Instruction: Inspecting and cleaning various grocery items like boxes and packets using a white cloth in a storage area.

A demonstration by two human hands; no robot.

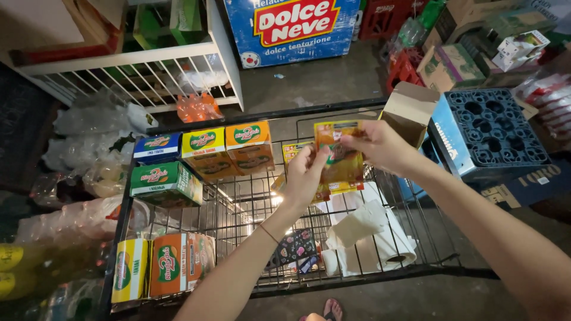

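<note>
Both my hands hold a strip of small orange and yellow sachets [341, 156] above a black wire rack [238, 205]. My left hand [304, 173] grips the strip's left side from below. My right hand [380, 145] pinches its top right corner. More of the same sachets [291, 151] lie on the rack behind the strip. A roll of white paper [380, 241] rests on the rack below my hands.
Several small colourful cartons [205, 153] stand along the rack's left and back sides, with more [163, 264] at the front left. A blue plastic crate [491, 128] and an open cardboard box [409, 110] sit at the right. A white wire shelf [148, 74] stands behind.
</note>
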